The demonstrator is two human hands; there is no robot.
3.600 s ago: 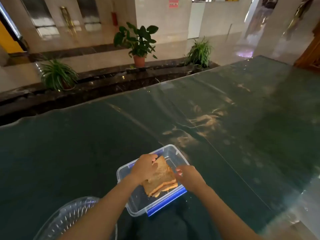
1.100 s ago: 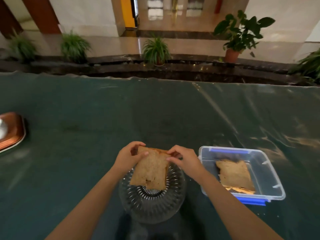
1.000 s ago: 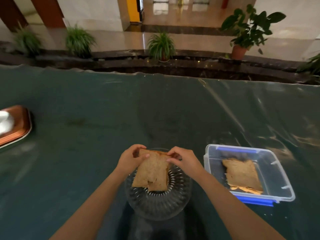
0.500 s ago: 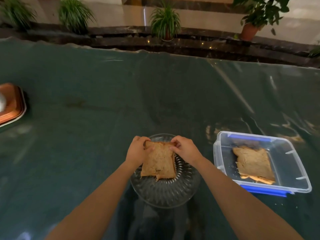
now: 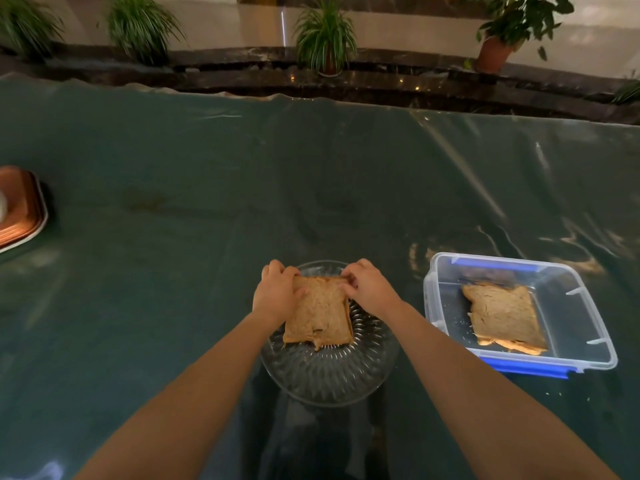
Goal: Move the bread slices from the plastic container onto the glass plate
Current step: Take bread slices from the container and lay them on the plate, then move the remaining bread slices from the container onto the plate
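**Currently: First Slice Being Set on the Plate**

Both hands pinch the far corners of one bread slice [image 5: 317, 315]. The left hand [image 5: 275, 294] is closed on the 11 o'clock corner, and the right hand [image 5: 367, 289] on the 1 o'clock corner. The slice lies over the glass plate [image 5: 329, 375]. Its long axis runs from 12 to 6 o'clock, and its near edge appears to rest on the ribbed glass.

The remaining bread [image 5: 504, 317] sits in the plastic container [image 5: 588, 327], at 3 o'clock from the plate and just beside it. The right hand is the nearer one, so the next reach probably falls to that side, after both pinches release.

Limits of view: layered edges at the stack's near side suggest more than one slice, but the count cannot be told. Whether the held slice's far edge touches the plate is hidden by the fingers.
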